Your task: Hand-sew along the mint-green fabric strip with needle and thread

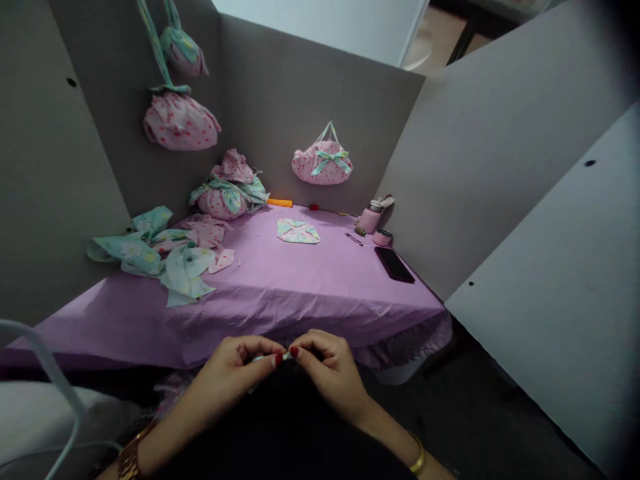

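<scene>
My left hand (pixel 239 367) and my right hand (pixel 327 367) meet at the near side of the table, thumbs and forefingers pinched together. A small piece of pale green fabric (pixel 258 359) shows between the left fingers, and its end reaches the right fingertips. The right fingertips also seem closed on something thin and dark, too small to name. Beyond the hands, a folded floral fabric piece (pixel 299 231) lies flat on the purple tablecloth (pixel 280 267).
Green and pink fabric pieces (pixel 140 252) and stuffed pouches (pixel 220 200) fill the table's left. Pink pouches (pixel 183 123) (pixel 325 165) hang on grey panels. At right are a pink bottle (pixel 370 217), a round tin (pixel 383 237), small scissors (pixel 354 238) and a phone (pixel 394 264).
</scene>
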The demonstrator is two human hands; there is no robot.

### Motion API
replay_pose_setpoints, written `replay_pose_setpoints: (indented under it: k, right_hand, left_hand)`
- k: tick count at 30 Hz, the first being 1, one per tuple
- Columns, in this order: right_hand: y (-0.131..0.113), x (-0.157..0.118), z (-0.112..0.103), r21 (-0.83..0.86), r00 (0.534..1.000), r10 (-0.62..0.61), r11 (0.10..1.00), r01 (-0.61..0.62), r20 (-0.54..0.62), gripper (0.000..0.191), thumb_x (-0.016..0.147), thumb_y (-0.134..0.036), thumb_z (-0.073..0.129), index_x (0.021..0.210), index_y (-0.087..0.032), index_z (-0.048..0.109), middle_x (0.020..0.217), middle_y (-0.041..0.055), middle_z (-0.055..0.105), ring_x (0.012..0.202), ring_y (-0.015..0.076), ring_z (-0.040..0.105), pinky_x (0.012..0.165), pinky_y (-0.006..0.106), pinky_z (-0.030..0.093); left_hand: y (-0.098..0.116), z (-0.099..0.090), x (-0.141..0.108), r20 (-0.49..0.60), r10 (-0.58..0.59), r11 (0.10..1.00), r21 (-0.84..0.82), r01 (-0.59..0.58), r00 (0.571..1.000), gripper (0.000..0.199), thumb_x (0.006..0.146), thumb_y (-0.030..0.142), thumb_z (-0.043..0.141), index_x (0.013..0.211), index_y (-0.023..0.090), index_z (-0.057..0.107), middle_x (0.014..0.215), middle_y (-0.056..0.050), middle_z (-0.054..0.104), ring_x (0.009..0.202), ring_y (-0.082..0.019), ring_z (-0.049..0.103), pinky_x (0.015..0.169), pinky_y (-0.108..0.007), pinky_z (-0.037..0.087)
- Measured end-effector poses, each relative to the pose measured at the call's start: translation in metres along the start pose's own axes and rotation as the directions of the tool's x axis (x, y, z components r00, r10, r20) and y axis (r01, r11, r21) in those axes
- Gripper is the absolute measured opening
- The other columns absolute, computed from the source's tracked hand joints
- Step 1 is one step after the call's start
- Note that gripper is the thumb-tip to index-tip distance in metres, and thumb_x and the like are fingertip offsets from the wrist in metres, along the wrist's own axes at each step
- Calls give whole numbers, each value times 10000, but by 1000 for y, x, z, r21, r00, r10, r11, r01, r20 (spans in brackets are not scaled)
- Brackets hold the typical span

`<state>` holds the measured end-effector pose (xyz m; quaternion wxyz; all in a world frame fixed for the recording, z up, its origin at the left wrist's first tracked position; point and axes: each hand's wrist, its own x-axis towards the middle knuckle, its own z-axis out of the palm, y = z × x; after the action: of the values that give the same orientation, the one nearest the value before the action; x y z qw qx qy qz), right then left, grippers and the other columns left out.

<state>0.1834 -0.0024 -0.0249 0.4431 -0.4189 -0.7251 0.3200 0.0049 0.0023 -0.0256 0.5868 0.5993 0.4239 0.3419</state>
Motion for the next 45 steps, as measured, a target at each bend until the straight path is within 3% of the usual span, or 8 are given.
replay_pose_setpoints:
  k: [6,14,20,32,45]
  right_hand:
    - [-4,-3,1,-80,995,-102,992,100,-21,155,796,-146,513,675,-141,611,597,2,547,567,106,496,543,226,347]
    - [-1,-2,2,-41,1000,-17,999,16,-17,180,805,-207,514,658,-136,589,576,2,524,541,105,456,508,222,327]
    - [0,-4,5,-13,999,6,1000,-7,-33,190,804,-230,515,651,-138,582,581,6,527,549,110,466,517,225,337]
    - [2,-6,7,3,1000,0,1000,0,-29,189,818,-227,500,658,-147,562,594,2,520,564,111,466,528,227,339]
    - [10,-2,11,282,970,238,935,-217,-43,197,792,-310,566,686,-145,546,595,-19,480,547,93,425,517,208,351]
  left_hand:
    - [-5,-1,4,21,-36,999,31,36,999,197,742,314,604,812,141,667,641,10,605,539,-114,473,521,-232,342]
    - [-6,1,5,-32,38,999,39,-36,999,253,702,320,633,906,179,679,672,-2,638,587,-142,520,540,-241,375]
    - [-3,0,4,0,-9,994,110,9,1000,209,728,329,605,793,150,692,609,7,601,527,-119,458,499,-228,323]
    - [2,3,5,65,-61,995,87,55,996,205,703,346,596,698,144,631,550,45,506,493,-103,387,484,-218,279]
    - [-5,2,2,64,-94,991,-85,99,994,228,700,382,619,711,155,634,540,56,517,485,-96,401,490,-220,298]
